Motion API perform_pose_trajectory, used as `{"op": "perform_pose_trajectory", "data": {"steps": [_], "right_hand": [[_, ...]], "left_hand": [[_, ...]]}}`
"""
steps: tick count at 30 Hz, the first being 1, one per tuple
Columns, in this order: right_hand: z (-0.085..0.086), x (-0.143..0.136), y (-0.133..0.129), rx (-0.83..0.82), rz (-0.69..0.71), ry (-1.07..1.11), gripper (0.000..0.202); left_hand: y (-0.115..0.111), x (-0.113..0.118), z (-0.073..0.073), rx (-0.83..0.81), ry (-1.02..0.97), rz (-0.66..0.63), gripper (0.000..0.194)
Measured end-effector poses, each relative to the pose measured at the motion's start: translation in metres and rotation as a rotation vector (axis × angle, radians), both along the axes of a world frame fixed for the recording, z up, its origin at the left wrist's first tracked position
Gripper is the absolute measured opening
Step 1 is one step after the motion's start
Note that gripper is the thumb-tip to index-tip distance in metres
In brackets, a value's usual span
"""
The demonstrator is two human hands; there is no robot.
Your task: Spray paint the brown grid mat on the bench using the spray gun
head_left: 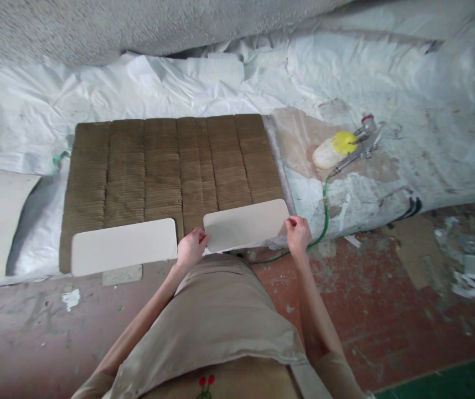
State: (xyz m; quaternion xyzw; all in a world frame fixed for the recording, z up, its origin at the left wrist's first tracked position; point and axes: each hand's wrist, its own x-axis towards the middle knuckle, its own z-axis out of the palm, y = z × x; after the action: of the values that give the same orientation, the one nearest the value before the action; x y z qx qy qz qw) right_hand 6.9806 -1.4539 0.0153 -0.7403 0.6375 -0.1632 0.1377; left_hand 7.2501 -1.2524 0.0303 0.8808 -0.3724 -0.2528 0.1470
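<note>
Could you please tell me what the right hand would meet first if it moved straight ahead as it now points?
The right hand would first meet the pale panel on the right, whose end it appears to pinch, though depth is hard to judge.

Mat (163,172) on the sheeting (108,86), left panel (124,247) and right panel (246,224) along its near edge, spray gun (362,148) right of the mat from my remote seat, floor (366,299) nearer.

A workshop, this: spray gun (345,143) lying there on its green hose (326,210), crumpled plastic sheeting (324,66) everywhere, scuffed, littered floor (370,299) below!
</note>
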Motion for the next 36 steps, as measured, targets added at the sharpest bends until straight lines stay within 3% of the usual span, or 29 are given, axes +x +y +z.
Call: {"op": "perform_pose_trajectory", "data": {"steps": [5,10,19,25,27,33,36], "right_hand": [[-0.004,0.0,-0.001,-0.005,-0.008,-0.014,0.022],[-0.008,-0.003,-0.002,-0.003,-0.008,-0.049,0.027],[-0.008,-0.001,-0.002,0.031,-0.035,-0.1,0.034],[0.005,0.007,0.001,0.029,-0.048,0.058,0.024],[0.011,0.013,-0.001,-0.017,0.026,0.107,0.024],[0.022,0.041,-0.02,-0.05,0.427,0.101,0.031],[0.018,0.051,-0.028,-0.036,0.493,0.161,0.032]], "left_hand": [[0.002,0.006,-0.015,-0.109,0.111,0.125,0.017],[0.006,0.007,-0.025,-0.187,0.163,0.153,0.021],[0.003,0.004,-0.014,-0.207,0.382,0.254,0.024],[0.004,0.004,-0.019,-0.258,0.479,0.256,0.028],[0.004,0.005,-0.021,-0.258,0.471,0.245,0.028],[0.005,0.006,-0.025,-0.262,0.474,0.246,0.031],[0.005,0.005,-0.024,-0.267,0.545,0.267,0.033]]}}
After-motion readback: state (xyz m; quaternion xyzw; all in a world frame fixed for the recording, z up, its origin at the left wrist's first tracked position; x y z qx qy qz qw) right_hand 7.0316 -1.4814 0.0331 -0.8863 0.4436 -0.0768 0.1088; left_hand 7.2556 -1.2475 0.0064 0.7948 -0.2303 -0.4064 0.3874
